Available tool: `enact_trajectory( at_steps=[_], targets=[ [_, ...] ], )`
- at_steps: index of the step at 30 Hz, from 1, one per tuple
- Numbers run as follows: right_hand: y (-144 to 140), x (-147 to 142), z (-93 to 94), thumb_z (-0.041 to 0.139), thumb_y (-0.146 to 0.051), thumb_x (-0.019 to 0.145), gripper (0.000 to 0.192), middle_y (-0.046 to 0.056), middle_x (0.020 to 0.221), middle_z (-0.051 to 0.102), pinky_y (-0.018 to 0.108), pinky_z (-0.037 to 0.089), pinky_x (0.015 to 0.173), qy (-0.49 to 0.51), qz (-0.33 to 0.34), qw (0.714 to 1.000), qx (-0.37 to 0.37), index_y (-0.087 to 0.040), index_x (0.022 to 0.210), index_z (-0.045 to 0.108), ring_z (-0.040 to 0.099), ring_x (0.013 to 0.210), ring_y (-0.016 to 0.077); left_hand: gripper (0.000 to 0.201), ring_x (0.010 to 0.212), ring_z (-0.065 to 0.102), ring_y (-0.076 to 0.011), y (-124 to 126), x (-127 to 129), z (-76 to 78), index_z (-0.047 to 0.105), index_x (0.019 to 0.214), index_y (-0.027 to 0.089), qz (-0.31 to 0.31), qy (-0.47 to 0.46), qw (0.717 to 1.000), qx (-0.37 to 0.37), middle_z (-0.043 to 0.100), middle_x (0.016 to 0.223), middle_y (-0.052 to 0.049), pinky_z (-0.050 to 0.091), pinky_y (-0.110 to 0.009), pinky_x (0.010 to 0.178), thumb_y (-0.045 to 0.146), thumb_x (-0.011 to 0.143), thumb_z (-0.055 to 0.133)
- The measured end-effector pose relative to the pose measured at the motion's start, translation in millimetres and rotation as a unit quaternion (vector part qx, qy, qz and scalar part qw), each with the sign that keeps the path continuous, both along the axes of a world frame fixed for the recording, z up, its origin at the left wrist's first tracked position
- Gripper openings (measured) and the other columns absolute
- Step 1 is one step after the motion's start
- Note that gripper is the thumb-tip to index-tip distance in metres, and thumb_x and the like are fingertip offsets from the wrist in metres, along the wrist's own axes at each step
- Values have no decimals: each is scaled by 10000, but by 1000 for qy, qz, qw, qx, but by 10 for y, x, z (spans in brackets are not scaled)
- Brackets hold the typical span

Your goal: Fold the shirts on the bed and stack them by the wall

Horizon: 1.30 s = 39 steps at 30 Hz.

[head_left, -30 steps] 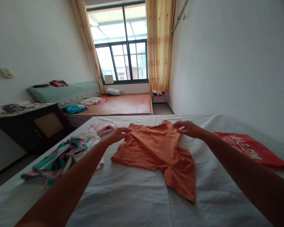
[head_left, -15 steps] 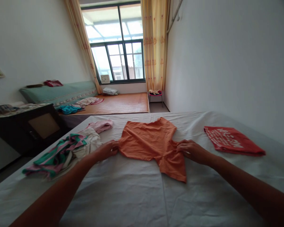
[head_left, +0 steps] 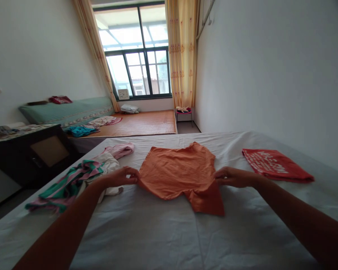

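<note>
An orange T-shirt (head_left: 177,168) lies sideways on the white sheet (head_left: 152,232), one sleeve pointing toward me. My left hand (head_left: 124,177) pinches its left edge near the hem corner. On the other side, my right hand (head_left: 232,177) pinches the shirt by the shoulder, just above the near sleeve. Between the two hands the near edge sags a little, and the cloth is mostly flat with small wrinkles.
Left of the shirt is a loose heap with a green-and-pink striped garment (head_left: 64,187), a white one and a pink one (head_left: 119,150). A folded red garment (head_left: 277,165) with white lettering lies at right. Beyond are a dark cabinet (head_left: 25,161) and a mat-covered bed (head_left: 146,122).
The shirt has been pulled smoother and wider between my hands. Both hands still grip it, and its near edge is now lifted slightly.
</note>
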State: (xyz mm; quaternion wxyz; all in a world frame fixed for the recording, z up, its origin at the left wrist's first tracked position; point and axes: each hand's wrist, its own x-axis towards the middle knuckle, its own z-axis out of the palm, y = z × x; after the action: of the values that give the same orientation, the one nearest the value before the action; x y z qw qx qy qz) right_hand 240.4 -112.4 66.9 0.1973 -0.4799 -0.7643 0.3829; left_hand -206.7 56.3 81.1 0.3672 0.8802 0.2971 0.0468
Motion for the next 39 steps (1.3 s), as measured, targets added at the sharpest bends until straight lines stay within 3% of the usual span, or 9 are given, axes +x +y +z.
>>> enact_trajectory(
  at_steps=[4,8,12,15,20,27,32,34,39],
  targets=[
    [435,20,-189,522,-605,801,468,14,624,607,240,418,498,161,-216,963,-24,-152,791,641,511,522,128,436,547,545,-124,307,300,-91,628,949,154,204,-155,964,-70,606,629,6,413,-204,502,540,746,614],
    [625,78,-380,555,-573,787,450,53,769,678,274,491,593,216,-335,917,-22,-178,979,654,616,690,195,576,649,584,-148,478,535,-327,605,1066,157,339,-251,903,-79,642,748,-19,425,-211,516,606,705,616],
    [470,192,-424,636,-509,768,744,85,959,676,276,505,637,220,-302,926,-55,-188,1389,382,639,810,210,682,904,610,-190,442,501,-458,570,1198,156,323,-246,911,-78,670,908,-53,469,-239,696,625,705,617],
    [359,239,-376,751,-384,688,944,77,1104,635,277,498,742,201,-211,955,-46,-238,1467,237,612,908,195,791,927,613,-203,406,430,-472,456,1345,180,265,-210,938,-82,682,967,-56,467,-256,726,558,687,679],
    [361,333,-356,714,-394,707,496,51,969,643,240,462,682,161,-159,973,-40,-169,1140,624,581,813,153,593,1033,590,-249,470,414,-504,617,1186,165,219,-206,954,5,688,1075,-79,451,-331,881,496,697,673],
    [232,602,-250,668,-473,743,380,25,703,623,215,414,549,62,-50,979,-189,-127,895,697,535,594,107,508,1111,581,-285,499,369,-458,724,1018,193,152,-96,983,-33,673,1158,-77,414,-365,986,551,664,659],
    [240,579,-184,595,-455,790,344,35,681,630,231,419,556,-65,-177,982,17,-141,878,705,543,606,132,462,1049,612,-273,478,335,-418,737,1001,227,137,-46,989,30,681,1145,-50,451,-323,933,542,671,665],
    [257,494,-200,617,-319,765,240,46,820,657,242,450,650,-78,-149,981,92,-169,931,704,577,721,151,470,1032,616,-271,478,326,-426,734,1012,231,134,-39,989,43,682,1143,-50,459,-321,918,547,670,667],
    [292,291,-291,562,-121,706,306,59,1032,634,254,461,759,-89,-47,986,136,-214,949,722,598,858,162,462,1052,602,-266,479,306,-445,737,1002,226,109,-38,993,34,667,1170,-61,440,-315,940,532,661,676]
  ],
)
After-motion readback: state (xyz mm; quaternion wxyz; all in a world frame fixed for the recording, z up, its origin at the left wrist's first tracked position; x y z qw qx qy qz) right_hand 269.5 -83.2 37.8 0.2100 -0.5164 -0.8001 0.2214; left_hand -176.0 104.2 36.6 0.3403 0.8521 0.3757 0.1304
